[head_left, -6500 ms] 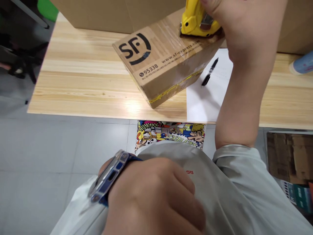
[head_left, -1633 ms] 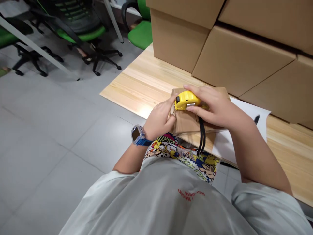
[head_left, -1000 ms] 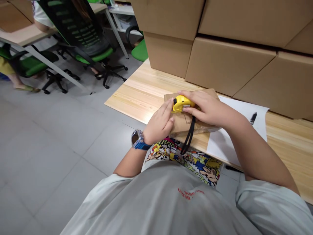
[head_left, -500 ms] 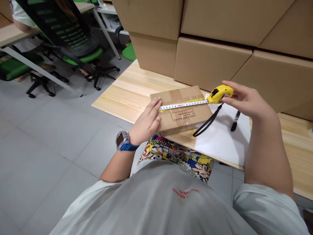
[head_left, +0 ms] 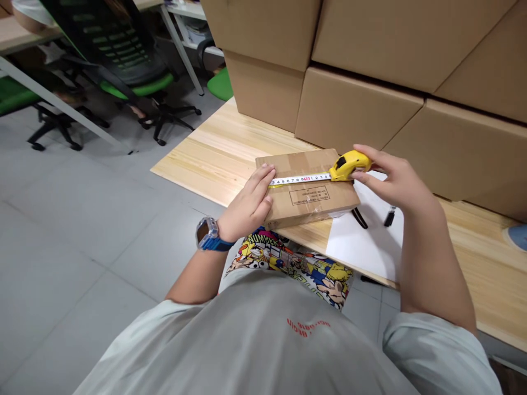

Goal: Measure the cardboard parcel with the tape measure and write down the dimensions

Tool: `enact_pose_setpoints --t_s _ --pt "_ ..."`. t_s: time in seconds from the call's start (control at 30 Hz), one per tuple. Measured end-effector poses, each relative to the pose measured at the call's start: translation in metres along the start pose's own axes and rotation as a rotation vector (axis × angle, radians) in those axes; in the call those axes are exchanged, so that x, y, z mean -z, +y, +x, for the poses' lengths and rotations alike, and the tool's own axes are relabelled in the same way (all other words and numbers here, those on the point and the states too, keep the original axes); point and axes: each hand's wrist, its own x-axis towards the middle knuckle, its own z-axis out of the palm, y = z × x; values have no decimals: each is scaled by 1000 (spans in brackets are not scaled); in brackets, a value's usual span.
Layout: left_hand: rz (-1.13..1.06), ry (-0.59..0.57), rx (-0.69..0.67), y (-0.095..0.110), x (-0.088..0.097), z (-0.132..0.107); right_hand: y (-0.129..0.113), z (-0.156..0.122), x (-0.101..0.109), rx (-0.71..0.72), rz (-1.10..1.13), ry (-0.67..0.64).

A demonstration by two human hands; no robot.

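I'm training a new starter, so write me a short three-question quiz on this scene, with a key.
1. What does the right hand hold?
A) scissors
B) a tape measure
C) a phone

2. True or false: the black pen lies on the white paper.

3. Fill in: the pulled-out blade runs over the top of a cardboard ____.

Key: 1. B; 2. True; 3. box.

Small carton point(head_left: 300, 211) is brown, dark-printed panel point(head_left: 309, 195) on top. Over carton: tape measure point(head_left: 349, 164) yellow with black, blade point(head_left: 288, 180) white, dark digits, one red block. Beside carton: paper point(head_left: 366, 244) white. Behind carton: boxes point(head_left: 358, 107) plain brown. Under carton: tabletop point(head_left: 214, 151) pale, wood-grained.
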Motion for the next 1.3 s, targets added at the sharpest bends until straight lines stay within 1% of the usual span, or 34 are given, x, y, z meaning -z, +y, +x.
enact_pose_setpoints --t_s 0.1,0.17,0.23,0.3,0.37,0.4,0.47,0.53,0.6,0.67,0.73,0.8,0.87,0.93,1.0,1.03,1.17,1.3 --pt "-23 16 2 -1 -3 0 -32 12 -20 146 -61 -72" --pt "-39 29 6 -1 -6 -1 -56 20 -36 243 -56 -131" --pt "-54 43 14 -1 -11 -2 -78 26 -52 321 -31 -151" --pt "-75 97 38 3 -16 -3 -96 30 -64 391 13 -161" --pt "-92 187 65 8 -21 -6 -105 34 -70 412 61 -164" --pt "-96 229 73 12 -23 -7 -107 37 -71 388 76 -147" --pt "-85 270 71 18 -24 -10 -105 43 -70 273 72 -43" --pt "-55 253 50 23 -22 -12 -97 52 -69 120 28 113" --pt "-22 226 20 27 -17 -12 -87 62 -69 -4 -32 215" --pt "20 218 -14 30 -11 -9 -80 68 -71 -51 -84 214" --pt "52 226 -28 31 -3 0 -77 71 -72 -14 -123 162" --pt "55 213 -14 32 4 15 -78 70 -72 55 -159 113" --pt "35 145 27 31 9 36 -80 66 -69 110 -191 99" --pt "39 13 77 30 11 55 -82 60 -66 146 -221 106" --pt "67 -95 119 29 11 69 -80 50 -62 170 -263 148" --pt "82 -125 132 29 10 73 -79 43 -61 180 -289 172" --pt "131 -152 145 29 7 76 -75 0 -53 225 -367 272" --pt "164 -162 169 31 8 74 -76 -50 -42 288 -388 326"
